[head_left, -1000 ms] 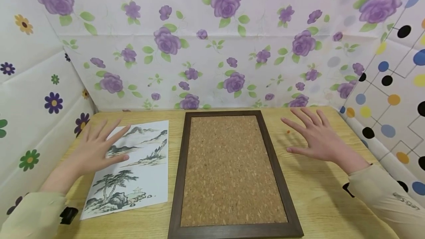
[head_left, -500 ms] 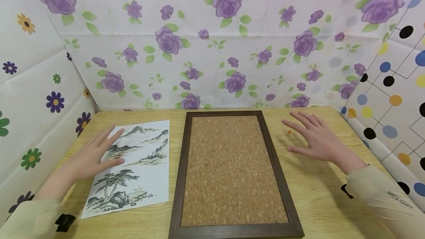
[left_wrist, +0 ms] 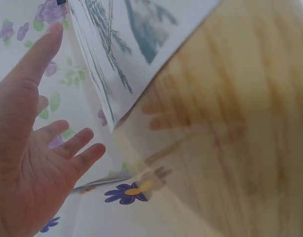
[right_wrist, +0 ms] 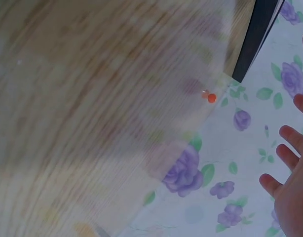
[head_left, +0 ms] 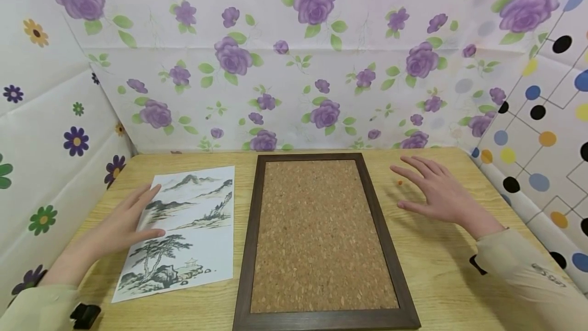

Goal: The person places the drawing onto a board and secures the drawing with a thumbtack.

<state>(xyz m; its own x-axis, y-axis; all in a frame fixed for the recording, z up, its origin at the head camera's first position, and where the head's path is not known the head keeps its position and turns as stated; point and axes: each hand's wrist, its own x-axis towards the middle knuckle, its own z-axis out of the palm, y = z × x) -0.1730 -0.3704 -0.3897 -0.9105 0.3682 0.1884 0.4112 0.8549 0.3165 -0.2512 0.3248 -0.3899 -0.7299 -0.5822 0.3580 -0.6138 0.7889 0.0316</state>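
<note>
Purple roses cover the back cloth (head_left: 275, 80) at twelve o'clock in the head view, with a daisy-patterned cloth (head_left: 46, 132) towards nine and a dotted cloth (head_left: 551, 132) towards three. Before me stands a pale wooden table (head_left: 441, 269), and on its middle lies a dark-framed cork board (head_left: 321, 239), lengthwise from six to twelve. At the board's nine o'clock, near but apart, an ink landscape print (head_left: 202, 244) lies slightly skewed, trees and rocks at its near end, mountains at the far one. My left hand (head_left: 121, 223) hangs over the print's nine o'clock edge, holding nothing, thumb spread well away from the fingers. My right hand (head_left: 441, 190) is beyond the board's frame, between two and three o'clock, thumb and fingers wide apart and nothing in them, a small orange dot (head_left: 400, 182) showing in the gap between thumb and forefinger. From the left wrist, I see my palm and loosely bent fingers at nine o'clock, a gap between them and the print, whose corner dips from twelve; wood grain fills three. From the right wrist, my parted fingertips come in at three o'clock; the board's dark edge shows near two, the orange dot just below it.
</note>
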